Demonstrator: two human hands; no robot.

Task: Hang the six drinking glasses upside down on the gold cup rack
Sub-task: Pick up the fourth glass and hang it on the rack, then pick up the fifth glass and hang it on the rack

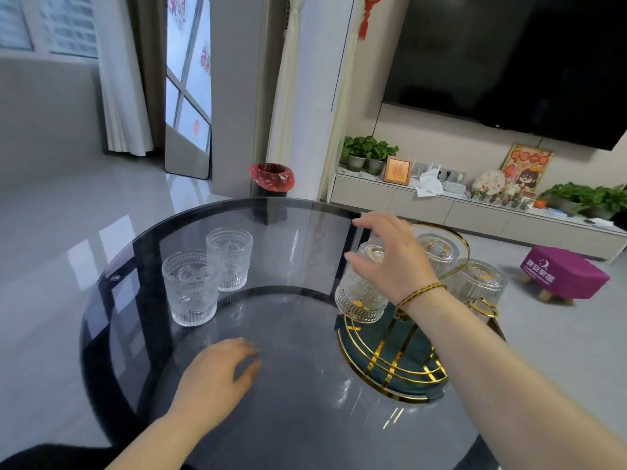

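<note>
Nearest the lens, left hand lying palm-down on the dark glass table, fingers loosely curled and spread, gripping nothing, forearm entering from the lower left edge. Right hand reaching in from the lower right on a long bare forearm, woven cord bracelet at the wrist, fingers wrapped down over the base of an inverted embossed glass, closed around it. Held glass mouth-down, slightly tilted, rim just above the front-left part of the gold cup rack; whether already seated on a peg cannot be told. Rack standing on the right side of the table: dark green round base with gold wire rings, a gold loop handle rising behind the hand. Two more glasses hanging upside down on the rack beyond the wrist, a far one and a right one. Two upright glasses on the left part of the table, just beside each other: a near one and a farther one. On the floor to the right, a purple stool with white printed characters, too blurred to read. Against the far wall, a framed red character on the low cabinet, also not legible.
</note>
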